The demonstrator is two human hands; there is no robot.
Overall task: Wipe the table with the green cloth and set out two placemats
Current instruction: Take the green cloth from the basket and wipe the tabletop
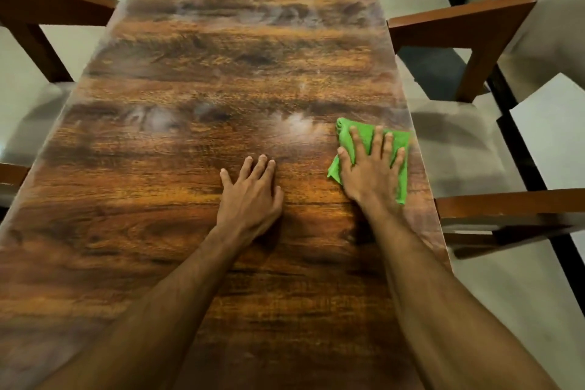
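Note:
A long wooden table (190,199) with a glossy top runs away from me. The green cloth (364,133) lies flat near the table's right edge. My right hand (370,168) presses down on it with fingers spread, covering most of the cloth. My left hand (251,190) rests palm-down on the bare wood near the middle, fingers apart, holding nothing. No placemat is in view.
Wooden chairs with pale seats stand along both sides: two on the right (468,28) (506,209) and one on the left (47,9). A white sheet (550,123) lies on a seat at the right. Hazy smears show on the far tabletop (285,16).

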